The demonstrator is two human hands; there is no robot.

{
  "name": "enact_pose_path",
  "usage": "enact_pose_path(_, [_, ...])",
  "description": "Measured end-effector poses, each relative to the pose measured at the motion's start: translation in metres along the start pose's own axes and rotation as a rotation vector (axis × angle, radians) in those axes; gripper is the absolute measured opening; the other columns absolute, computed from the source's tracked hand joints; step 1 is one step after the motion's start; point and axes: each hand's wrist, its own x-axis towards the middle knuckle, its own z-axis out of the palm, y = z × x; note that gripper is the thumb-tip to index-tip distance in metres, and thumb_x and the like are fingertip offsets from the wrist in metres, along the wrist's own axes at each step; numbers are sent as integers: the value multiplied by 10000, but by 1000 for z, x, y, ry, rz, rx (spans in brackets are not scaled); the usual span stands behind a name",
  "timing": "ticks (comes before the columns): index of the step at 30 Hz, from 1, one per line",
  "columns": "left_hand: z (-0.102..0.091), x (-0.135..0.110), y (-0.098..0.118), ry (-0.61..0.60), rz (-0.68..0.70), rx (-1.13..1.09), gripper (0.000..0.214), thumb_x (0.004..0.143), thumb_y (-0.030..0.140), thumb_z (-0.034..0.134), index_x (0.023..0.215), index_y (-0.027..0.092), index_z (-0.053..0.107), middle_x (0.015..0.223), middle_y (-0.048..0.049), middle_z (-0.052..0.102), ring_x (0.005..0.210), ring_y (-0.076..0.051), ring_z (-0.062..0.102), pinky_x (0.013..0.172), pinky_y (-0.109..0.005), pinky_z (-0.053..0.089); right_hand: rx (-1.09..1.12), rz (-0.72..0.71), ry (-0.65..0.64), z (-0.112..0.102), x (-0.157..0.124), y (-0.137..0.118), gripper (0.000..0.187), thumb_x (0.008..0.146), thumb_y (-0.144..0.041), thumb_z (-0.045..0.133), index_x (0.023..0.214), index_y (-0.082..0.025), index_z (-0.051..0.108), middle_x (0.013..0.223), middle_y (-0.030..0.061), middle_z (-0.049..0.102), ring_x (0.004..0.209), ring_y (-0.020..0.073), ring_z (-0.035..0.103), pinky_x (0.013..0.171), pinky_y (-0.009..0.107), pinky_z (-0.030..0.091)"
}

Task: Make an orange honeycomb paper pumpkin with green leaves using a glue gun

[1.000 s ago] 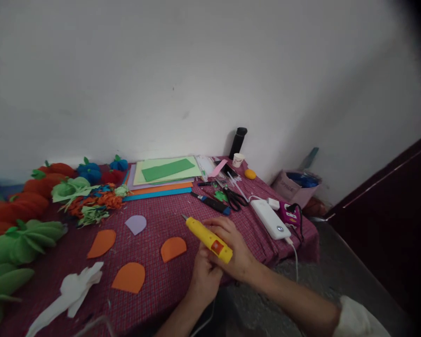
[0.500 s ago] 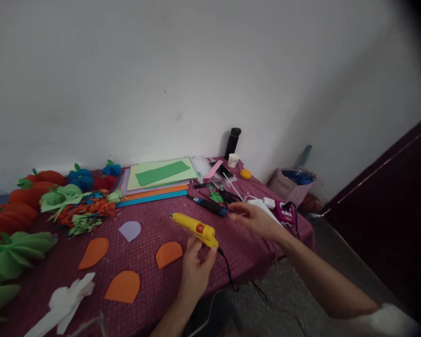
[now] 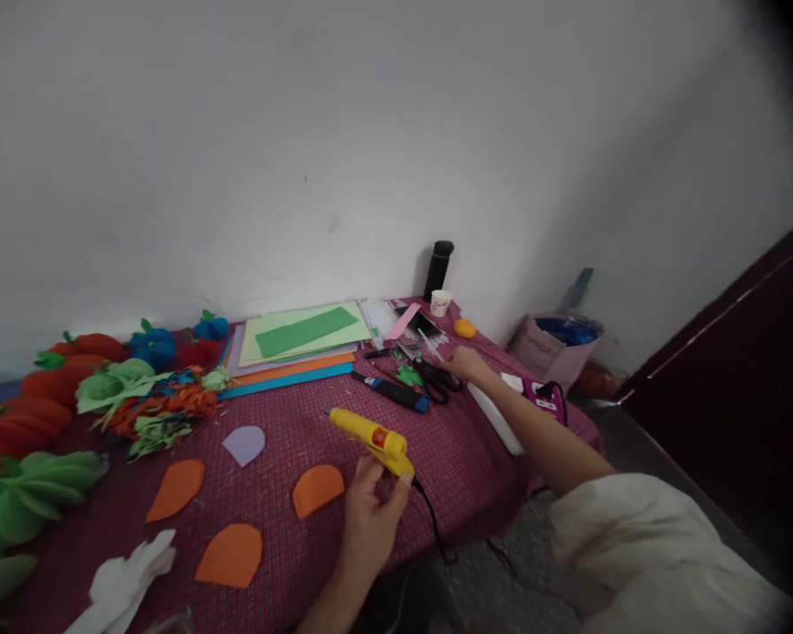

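Observation:
My left hand (image 3: 374, 511) holds a yellow hot glue gun (image 3: 368, 436) by its handle, with the nozzle pointing left and a black cord trailing down. Across the table, my right hand (image 3: 469, 364) has its fingers pinched at the near end of a thin whitish glue stick (image 3: 431, 343). Black-handled scissors (image 3: 438, 380) lie just beside that hand. A blue-and-black box cutter (image 3: 393, 390) rests between the gun and the scissors. Left of the gun lie orange felt pieces (image 3: 318, 490) with rounded edges and a lilac one (image 3: 244, 445).
Felt pumpkins (image 3: 53, 423) and a heap of scraps (image 3: 165, 405) fill the left side. Coloured sheets (image 3: 304, 330) are stacked by the wall. A black bottle (image 3: 439, 269), paper cup (image 3: 440, 303) and purple power strip (image 3: 547, 398) stand on the right. White crumpled material (image 3: 129, 581) lies near the front.
My right hand has moved away from me, past the scissors, to the end of the glue stick. My left hand still holds the glue gun, almost in place.

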Motion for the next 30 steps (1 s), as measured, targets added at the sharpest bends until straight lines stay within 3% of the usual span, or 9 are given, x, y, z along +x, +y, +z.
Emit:
enact_pose_path(4, [2, -1, -9, -1, -56, -109, 281, 792, 329, 560, 1011, 169, 634, 1043, -83, 615, 977, -196, 562, 892, -351, 431, 242, -3, 63, -13, -27, 1, 313, 856, -381, 489, 774, -113, 627, 702, 43, 632, 660, 155, 595, 580, 242, 459])
enact_pose_path(7, [2, -1, -9, 15, -101, -173, 297, 783, 353, 569, 999, 163, 642, 1059, -90, 617, 981, -199, 563, 894, -341, 429, 437, -49, 140, -20, -77, -10, 399, 896, -461, 331, 858, -149, 575, 667, 14, 619, 528, 109, 543, 459, 207, 406])
enact_pose_path(8, [2, -1, -8, 16, -118, -197, 305, 782, 360, 569, 1002, 161, 642, 1059, -91, 619, 980, -199, 564, 892, -337, 430, 535, -82, 164, -21, -97, -16, 374, 888, -477, 346, 881, -166, 553, 682, 6, 623, 513, 98, 536, 453, 201, 409])
enact_pose_path(10, [1, -1, -4, 24, -152, -240, 320, 779, 369, 572, 1008, 156, 640, 1046, -91, 625, 968, -199, 569, 879, -329, 435, 997, -186, 205, -21, -136, -30, 268, 823, -446, 517, 830, -180, 552, 667, 10, 636, 518, 104, 550, 463, 207, 429])
enact_pose_path(14, [0, 0, 2, 29, -178, -261, 294, 772, 359, 587, 965, 146, 650, 963, -80, 640, 910, -195, 577, 837, -315, 447, 1251, -237, 133, -18, -189, -56, 179, 751, -353, 646, 809, -185, 622, 583, 12, 658, 496, 123, 581, 449, 212, 463])
enact_pose_path(18, [1, 0, 2, 42, -173, -265, 276, 767, 343, 593, 960, 155, 651, 936, -64, 643, 877, -191, 577, 826, -315, 447, 1242, -277, 89, -11, -199, -68, 136, 782, -311, 622, 858, -201, 646, 630, 17, 681, 532, 133, 611, 476, 218, 488])
enact_pose_path(30, [2, -1, -5, 48, -68, -158, 243, 772, 310, 593, 968, 176, 646, 958, -56, 617, 921, -197, 550, 862, -337, 429, 986, -406, 155, -1, -194, -73, 124, 825, -256, 564, 893, -211, 658, 710, 12, 698, 642, 141, 649, 601, 220, 505])
